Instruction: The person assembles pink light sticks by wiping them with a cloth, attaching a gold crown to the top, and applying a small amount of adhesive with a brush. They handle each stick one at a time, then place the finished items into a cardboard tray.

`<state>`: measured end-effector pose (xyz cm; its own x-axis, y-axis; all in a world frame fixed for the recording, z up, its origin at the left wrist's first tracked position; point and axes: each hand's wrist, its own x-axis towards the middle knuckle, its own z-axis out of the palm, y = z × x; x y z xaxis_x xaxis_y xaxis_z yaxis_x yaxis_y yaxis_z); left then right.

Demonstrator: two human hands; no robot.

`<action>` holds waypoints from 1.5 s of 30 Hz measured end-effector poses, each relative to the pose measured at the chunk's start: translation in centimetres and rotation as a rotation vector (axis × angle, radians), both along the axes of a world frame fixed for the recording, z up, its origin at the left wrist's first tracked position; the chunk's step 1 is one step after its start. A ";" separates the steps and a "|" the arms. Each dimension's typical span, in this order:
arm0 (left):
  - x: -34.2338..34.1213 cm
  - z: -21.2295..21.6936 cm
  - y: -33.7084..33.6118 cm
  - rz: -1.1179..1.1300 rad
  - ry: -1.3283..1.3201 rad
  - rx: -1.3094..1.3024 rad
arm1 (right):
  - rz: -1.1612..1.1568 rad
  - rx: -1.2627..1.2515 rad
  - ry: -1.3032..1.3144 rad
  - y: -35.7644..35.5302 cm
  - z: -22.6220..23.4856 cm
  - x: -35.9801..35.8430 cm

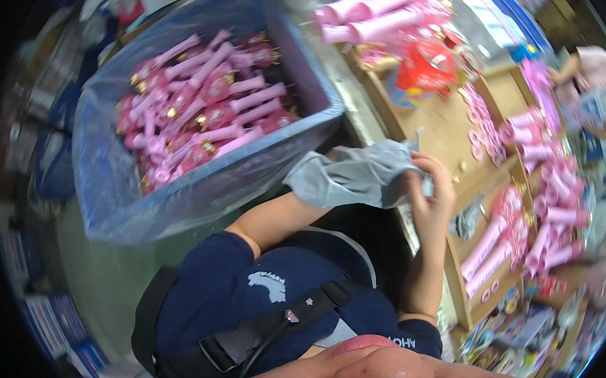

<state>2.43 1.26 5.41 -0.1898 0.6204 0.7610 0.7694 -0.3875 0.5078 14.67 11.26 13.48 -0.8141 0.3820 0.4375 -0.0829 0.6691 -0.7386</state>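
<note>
A large blue bin (195, 27), lined with clear plastic, is standing to the person's left and holding a heap of pink-handled toys (212, 67). A wooden tray (433, 131) is lying to the right, with more pink toys (556, 192) piling up just beyond it. Two long toys (488, 251) are resting in its lower compartment.

Between bin and tray, a grey cloth (371, 173), perhaps a glove, is covering the end of the left forearm (280, 219). It is hiding the left hand, so I cannot tell how that grip is standing. The right hand (437, 195) is pinching the cloth's far end, fingers bending closely onto it.

The step in hand seems to be working the cloth around the left hand; the next move is probably calling for a steady tug, the right fingers keeping their pinch. A smaller grey piece (466, 220) is lying in the tray, and tiny pink rings (486, 128) are clustering above it.
</note>
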 end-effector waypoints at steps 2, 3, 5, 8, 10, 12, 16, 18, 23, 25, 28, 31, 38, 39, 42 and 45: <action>-0.9 0.3 -1.8 0.051 0.110 -0.128 | 0.054 -0.162 0.022 -0.5 1.4 -0.5; -1.3 0.5 -3.1 0.019 0.053 -0.191 | 0.091 -0.287 0.003 -0.9 2.5 -0.7; -2.2 1.2 -5.4 0.159 0.249 -0.135 | 0.212 -0.148 -0.120 -0.9 4.8 -2.2; -2.1 2.6 -5.7 0.291 -0.003 -0.046 | 0.411 -0.270 -0.028 -0.7 6.1 -7.2; -1.8 3.7 -5.2 0.368 -0.178 0.063 | 0.564 -0.559 -0.104 -0.3 5.0 -10.5; -1.7 4.6 -4.8 0.076 -0.789 0.146 | 0.531 -0.742 -0.204 -0.6 2.3 -13.5; -1.9 6.1 -4.9 -0.001 -1.531 -0.292 | 0.228 -0.222 -0.143 0.2 -1.3 -14.2; -1.6 6.6 -4.9 0.198 -1.222 -0.351 | 0.084 -0.265 -0.083 0.4 -1.3 -13.5; -2.4 7.6 -4.1 0.144 -0.554 0.072 | 0.187 -0.060 0.337 -0.2 0.3 -13.2; -2.8 7.4 -3.5 0.281 -0.451 -0.004 | 0.206 -0.046 0.320 -0.4 0.1 -13.9; -3.1 6.4 -3.4 0.565 0.005 -0.436 | 0.130 -0.014 0.043 -0.1 -1.1 -14.6; -2.3 5.1 -4.5 0.214 -0.768 -0.307 | 0.106 -0.401 -0.044 -0.2 -3.4 -12.3; -0.7 6.6 -4.5 -0.003 -0.911 -0.080 | 0.272 -0.913 -0.248 1.4 -5.0 -7.9; -0.5 6.9 -4.0 -0.045 -1.142 -0.056 | 0.292 -0.946 -0.150 1.5 -4.8 -8.3; -1.1 7.0 -3.7 0.273 -0.322 -0.116 | 0.251 -0.805 -0.080 1.4 -4.7 -9.8; -2.6 6.3 -5.9 0.560 -0.147 -0.116 | -0.167 -0.060 0.166 2.7 -5.4 -11.5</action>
